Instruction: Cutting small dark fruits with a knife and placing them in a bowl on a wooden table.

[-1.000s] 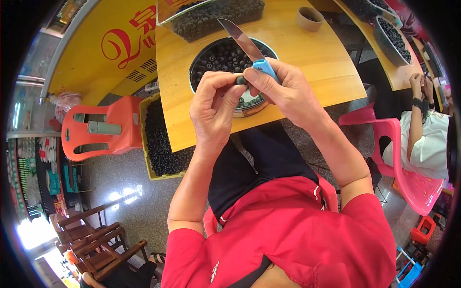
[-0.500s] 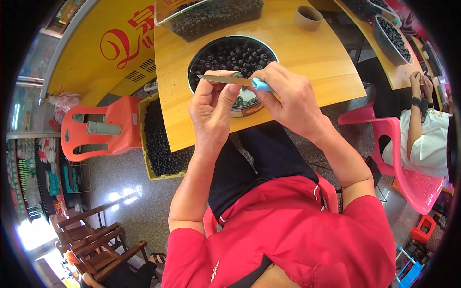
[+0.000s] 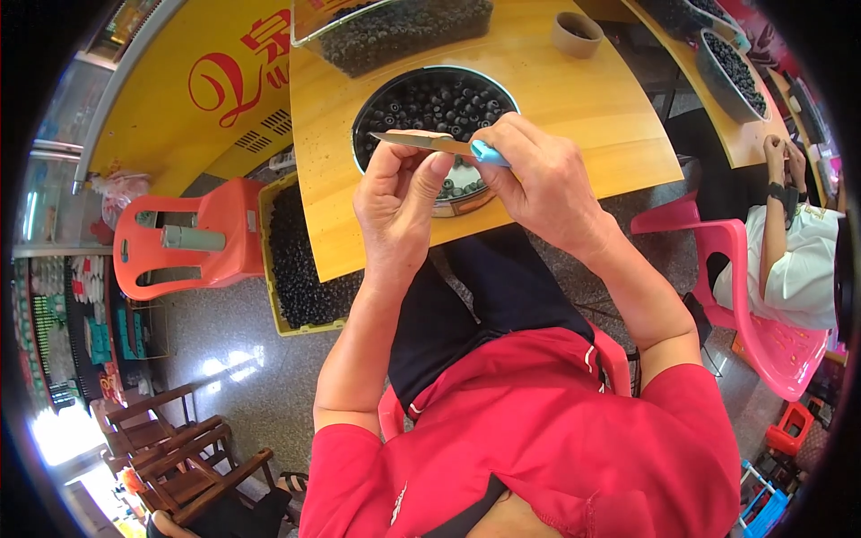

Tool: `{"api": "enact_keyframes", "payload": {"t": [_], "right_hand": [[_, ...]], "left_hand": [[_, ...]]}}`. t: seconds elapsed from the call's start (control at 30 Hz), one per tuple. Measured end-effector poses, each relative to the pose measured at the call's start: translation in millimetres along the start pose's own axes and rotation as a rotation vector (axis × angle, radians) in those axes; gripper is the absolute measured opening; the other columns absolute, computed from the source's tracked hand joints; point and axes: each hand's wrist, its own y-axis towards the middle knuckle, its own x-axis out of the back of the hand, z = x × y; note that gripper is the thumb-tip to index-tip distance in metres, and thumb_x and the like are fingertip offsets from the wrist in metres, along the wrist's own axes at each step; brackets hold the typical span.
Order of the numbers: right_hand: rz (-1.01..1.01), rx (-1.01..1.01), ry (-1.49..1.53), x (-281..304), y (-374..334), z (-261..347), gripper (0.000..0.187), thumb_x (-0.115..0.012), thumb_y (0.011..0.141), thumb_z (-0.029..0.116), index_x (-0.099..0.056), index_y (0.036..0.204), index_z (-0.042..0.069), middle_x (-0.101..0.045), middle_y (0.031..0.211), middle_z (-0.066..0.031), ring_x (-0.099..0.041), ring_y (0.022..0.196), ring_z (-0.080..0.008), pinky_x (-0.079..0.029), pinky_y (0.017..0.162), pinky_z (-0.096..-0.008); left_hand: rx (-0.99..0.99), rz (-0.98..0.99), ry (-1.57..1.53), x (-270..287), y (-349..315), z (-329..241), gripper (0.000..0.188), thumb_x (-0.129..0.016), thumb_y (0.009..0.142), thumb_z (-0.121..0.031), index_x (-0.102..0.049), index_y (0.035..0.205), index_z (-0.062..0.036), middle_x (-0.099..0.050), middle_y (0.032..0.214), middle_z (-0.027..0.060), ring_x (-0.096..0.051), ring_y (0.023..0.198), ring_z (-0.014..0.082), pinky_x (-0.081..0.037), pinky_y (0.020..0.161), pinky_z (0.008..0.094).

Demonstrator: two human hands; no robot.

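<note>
Over the round container (image 3: 512, 88) of small dark round fruits (image 3: 439, 100), both my hands are raised close together. My right hand (image 3: 543, 175) is closed round the light blue handle of a small knife (image 3: 413, 140). Its blade points left, across the fingertips of my left hand (image 3: 399, 193). My left thumb and fingers are pinched at the blade, on what seems to be one small dark fruit, mostly hidden by the blade and fingers. Greyer-green pieces (image 3: 459, 189) lie in a pale section at the container's near side.
A clear bin (image 3: 404, 40) of dark fruits and a brown cup (image 3: 577, 34) stand farther back on the wooden table (image 3: 601, 117). A yellow crate (image 3: 309, 329) of dark fruits is at left by an orange chair (image 3: 238, 224). At right, another person (image 3: 794, 260) sits near a pink chair (image 3: 737, 269).
The knife blade has tilted and risen slightly at my left fingertips, now covering the dark fruit seen there before. Both hands stay in nearly the same place.
</note>
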Motion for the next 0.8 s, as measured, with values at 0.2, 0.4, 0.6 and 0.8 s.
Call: {"api": "enact_keyframes", "payload": {"t": [0.2, 0.4, 0.6, 0.8], "right_hand": [[0.01, -0.038, -0.134, -9.1, -1.6, -15.8, 0.009, -0.065, 0.085, 0.009, -0.062, 0.091, 0.002, -0.058, 0.075, -0.0135, -0.059, 0.064, -0.0284, -0.046, 0.055, -0.0345], [-0.052, -0.366, -0.097, 17.3, -4.0, -28.9, 0.018, -0.058, 0.094, 0.014, -0.065, 0.097, -0.002, -0.064, 0.078, -0.008, -0.059, 0.072, -0.011, -0.046, 0.065, -0.0256], [0.032, -0.431, 0.04, 9.9, -25.3, -53.4, 0.025, -0.056, 0.096, 0.022, -0.065, 0.1, -0.001, -0.062, 0.08, -0.002, -0.056, 0.072, -0.0088, -0.045, 0.067, -0.0227], [-0.002, -0.639, 0.22, 2.5, -29.7, -64.6, 0.025, -0.056, 0.096, 0.026, -0.065, 0.1, 0.004, -0.055, 0.078, 0.0043, -0.034, 0.056, 0.0009, -0.025, 0.049, -0.0174]], "left_hand": [[-0.208, 0.048, -0.057, 22.7, -4.5, -22.1, 0.016, -0.064, 0.088, -0.003, -0.058, 0.102, 0.0015, -0.061, 0.096, 0.0056, -0.055, 0.083, 0.0079, -0.044, 0.077, 0.0197], [-0.025, -0.408, 0.123, 134.7, -15.9, 5.8, 0.018, -0.063, 0.088, -0.005, -0.056, 0.103, 0.0011, -0.064, 0.091, 0.0097, -0.059, 0.077, 0.0125, -0.047, 0.07, 0.0245], [0.533, -0.739, 0.528, 289.3, -113.1, 100.3, 0.022, -0.069, 0.083, -0.011, -0.058, 0.098, 0.0007, -0.065, 0.083, 0.0078, -0.064, 0.071, 0.0151, -0.05, 0.06, 0.0252], [0.446, -0.824, 0.637, 331.4, -141.4, 123.7, 0.023, -0.065, 0.084, -0.01, -0.061, 0.103, 0.0024, -0.063, 0.082, 0.0064, -0.058, 0.068, 0.0128, -0.048, 0.062, 0.0249]]}}
